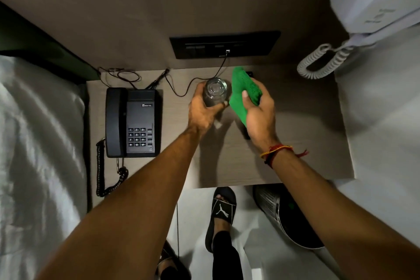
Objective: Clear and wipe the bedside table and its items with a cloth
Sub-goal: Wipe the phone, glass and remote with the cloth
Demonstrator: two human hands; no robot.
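the pale wood-grain surface (306,143) fills the middle of the frame, with a darker panel wall rising behind it toward the top. a black switch and socket plate (225,46) sits in that wall at upper centre, and a thin black cable (193,84) runs from it down across the back of the surface. a black desk phone (131,121) lies on the left part of the surface, its coiled cord (102,173) hanging off the lower left edge. white bedding (38,143) takes up the left side of the frame. a white wall phone (375,0) with a curly white cord is in the upper right, beside a white wall running down the right side. below the front edge of the surface, a perforated metal bin (284,216) stands on the light floor at lower right of centre, near a foot in a black slide sandal (221,209).

the left hand (204,109) is at the centre of the frame, its grip closed around a clear drinking glass (216,90), seen from above over the back middle of the surface. just right of it, the right hand (259,111) has its grip closed on a bunched green cloth (243,93), thumb pressed on top; the cloth is just beside the glass, and whether they touch is unclear. a red and yellow thread band (277,151) circles the right wrist.
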